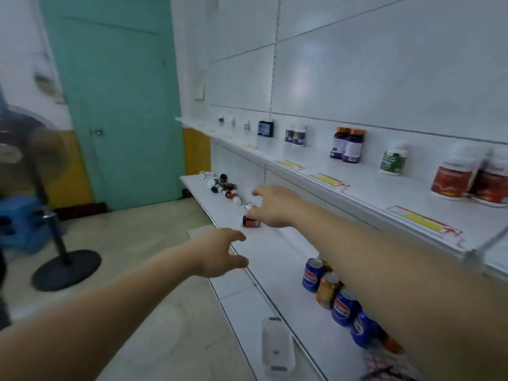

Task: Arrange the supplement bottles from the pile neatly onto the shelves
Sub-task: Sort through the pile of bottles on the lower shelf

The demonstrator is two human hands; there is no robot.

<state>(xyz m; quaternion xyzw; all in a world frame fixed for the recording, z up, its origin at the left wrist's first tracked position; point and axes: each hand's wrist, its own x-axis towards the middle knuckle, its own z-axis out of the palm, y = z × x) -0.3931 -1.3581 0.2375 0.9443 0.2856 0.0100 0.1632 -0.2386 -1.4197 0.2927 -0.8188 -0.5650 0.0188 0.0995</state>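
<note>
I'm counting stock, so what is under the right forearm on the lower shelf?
Drink cans stand in a row on the lower shelf: blue cans and an orange can show. The right forearm covers their far sides and anything behind them, so no full count.

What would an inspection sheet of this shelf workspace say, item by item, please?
Surface: white lower shelf; upper shelf with yellow price labels.
Job's things: pile of bottles at the lower shelf's far end; brown bottle lying on its side, nearer; purple pair and other bottles standing on the upper shelf.
Clutter: drink cans on the lower shelf; blurred white device near its front edge.
Grippers: right hand at the brown bottle, grip unclear; left hand open, holding nothing.
Cables: nothing seen.
Surroundings: teal door, fan stand, blue stool.
</note>
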